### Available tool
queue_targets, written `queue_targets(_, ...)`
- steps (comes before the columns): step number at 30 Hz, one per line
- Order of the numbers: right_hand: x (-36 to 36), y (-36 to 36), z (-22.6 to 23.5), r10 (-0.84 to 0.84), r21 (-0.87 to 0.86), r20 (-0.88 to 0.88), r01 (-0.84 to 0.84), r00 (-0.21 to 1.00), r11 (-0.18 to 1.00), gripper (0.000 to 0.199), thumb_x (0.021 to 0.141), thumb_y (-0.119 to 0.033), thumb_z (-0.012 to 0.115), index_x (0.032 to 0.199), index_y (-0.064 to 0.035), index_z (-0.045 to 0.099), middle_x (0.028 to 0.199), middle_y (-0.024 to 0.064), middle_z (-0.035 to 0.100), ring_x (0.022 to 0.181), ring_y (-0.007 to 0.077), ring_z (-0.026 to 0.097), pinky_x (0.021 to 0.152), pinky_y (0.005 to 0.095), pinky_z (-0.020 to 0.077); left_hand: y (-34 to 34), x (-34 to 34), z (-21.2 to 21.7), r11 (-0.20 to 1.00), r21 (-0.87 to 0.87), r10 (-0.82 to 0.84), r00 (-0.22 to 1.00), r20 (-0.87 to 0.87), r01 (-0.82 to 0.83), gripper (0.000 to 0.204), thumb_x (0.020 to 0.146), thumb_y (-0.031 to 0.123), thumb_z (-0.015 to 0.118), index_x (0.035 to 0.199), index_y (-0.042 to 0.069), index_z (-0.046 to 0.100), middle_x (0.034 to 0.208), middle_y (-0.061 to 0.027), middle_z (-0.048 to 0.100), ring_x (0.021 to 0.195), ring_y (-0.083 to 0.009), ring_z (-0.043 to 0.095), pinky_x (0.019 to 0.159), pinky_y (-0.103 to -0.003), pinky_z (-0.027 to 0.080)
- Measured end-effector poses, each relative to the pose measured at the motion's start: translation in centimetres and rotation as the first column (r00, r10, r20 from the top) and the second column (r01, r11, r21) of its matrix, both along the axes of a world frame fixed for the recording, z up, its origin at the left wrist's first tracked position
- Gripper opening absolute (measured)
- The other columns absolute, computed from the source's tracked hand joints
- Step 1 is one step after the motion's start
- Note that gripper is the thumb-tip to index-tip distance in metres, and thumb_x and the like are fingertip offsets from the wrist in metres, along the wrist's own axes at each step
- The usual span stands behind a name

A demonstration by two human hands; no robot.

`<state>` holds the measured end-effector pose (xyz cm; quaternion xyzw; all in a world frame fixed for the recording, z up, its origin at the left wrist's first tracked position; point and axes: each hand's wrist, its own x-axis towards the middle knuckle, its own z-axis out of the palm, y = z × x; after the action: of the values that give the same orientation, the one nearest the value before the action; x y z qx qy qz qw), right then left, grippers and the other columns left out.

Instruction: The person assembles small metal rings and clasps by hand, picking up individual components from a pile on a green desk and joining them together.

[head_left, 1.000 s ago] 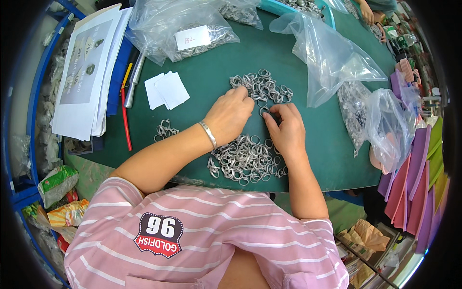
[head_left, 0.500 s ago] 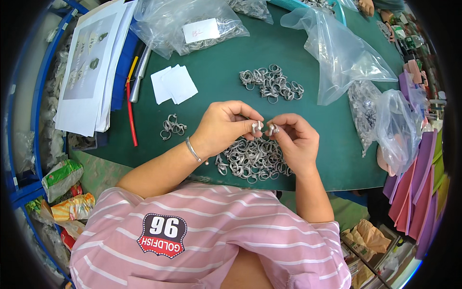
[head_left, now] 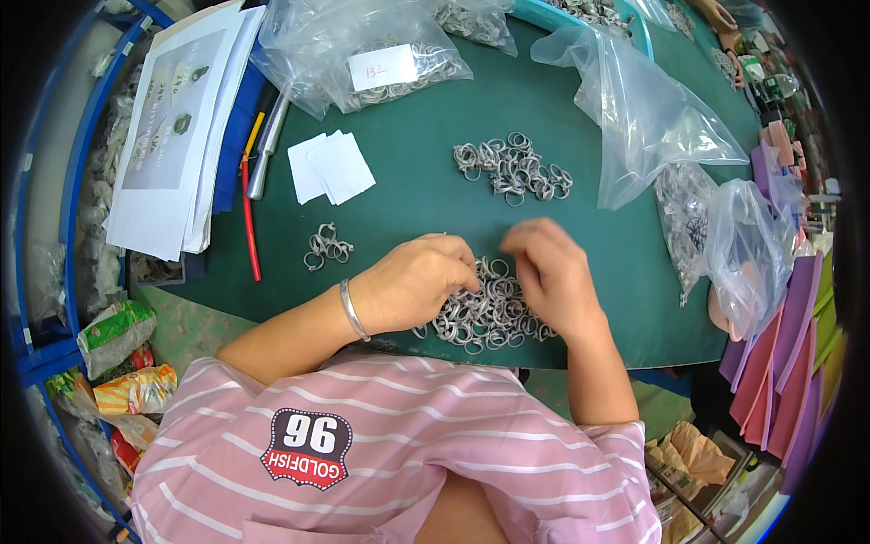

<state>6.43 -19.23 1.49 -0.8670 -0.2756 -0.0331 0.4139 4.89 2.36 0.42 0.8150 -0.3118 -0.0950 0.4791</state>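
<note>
A heap of grey metal rings lies on the green table close to my body. My left hand, with a bangle at the wrist, reaches to the heap's left edge. Its fingers are curled together, and their tips are hidden against the rings. Over the heap's right side hovers my right hand. Motion blurs its bent fingers, so what they hold, if anything, does not show. Farther off sits a second pile of rings. A small cluster of rings lies left of my left hand.
White paper slips lie at the left, near a red-and-yellow pen and a stack of printed sheets. Clear bags and a ring-filled bag lie along the far side. A blue tray stands beyond.
Both hands held small ring pieces up above the heap; now they are lower and farther apart. My left hand has come down to the heap, and my right hand has turned palm-down.
</note>
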Motion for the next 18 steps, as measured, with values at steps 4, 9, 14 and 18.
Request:
queue_targets(4,2.9,1.1,-1.6,-0.238,-0.159,0.201,0.271,0.95,0.949,0.014,0.074,0.002,0.066,0.087,-0.002,0.063,0.095,0.0124,0.059,0.085,0.0321,0.06,0.072,0.0391,0.0503,-2.0,2.2,0.1,0.983,-0.028,0.182,0.978,0.099,-0.18,0.022,0.076,-0.003,0.066,0.097,0.004,0.066,0.097,-0.0112,0.058,0.087,-0.0295,0.059,0.077,-0.036,0.049)
queue_targets(9,3.1,0.8,-2.4,-0.189,-0.238,0.169,0.226,0.967,0.945,0.015,0.072,-0.004,0.071,0.085,-0.0027,0.064,0.096,0.011,0.06,0.085,0.031,0.059,0.071,0.0385,0.0501,-3.4,5.0,-2.8,0.954,0.061,0.261,0.915,0.307,-0.293,0.027,0.074,0.0,0.07,0.099,0.004,0.062,0.1,-0.0119,0.054,0.087,-0.0305,0.057,0.076,-0.037,0.049)
queue_targets(14,2.0,-0.4,-2.6,-0.155,-0.18,0.102,0.171,0.983,0.969,0.015,0.07,-0.004,0.072,0.082,-0.0032,0.064,0.09,0.0102,0.062,0.084,0.0301,0.06,0.071,0.0385,0.0501,-3.3,5.3,-2.9,0.978,0.073,0.168,0.948,0.268,-0.194,0.018,0.073,0.002,0.071,0.088,0.001,0.061,0.097,-0.0122,0.054,0.083,-0.0306,0.058,0.073,-0.037,0.049)
queue_targets(18,1.6,-0.5,-2.3,-0.186,-0.084,0.04,0.189,0.982,0.978,0.014,0.071,-0.002,0.072,0.082,-0.0029,0.064,0.087,0.0102,0.063,0.082,0.0302,0.06,0.07,0.0382,0.0501,-3.3,4.5,-2.8,0.975,-0.004,0.217,0.937,0.274,-0.224,0.012,0.075,0.001,0.068,0.085,0.001,0.061,0.094,-0.0125,0.055,0.081,-0.0299,0.058,0.071,-0.037,0.049)
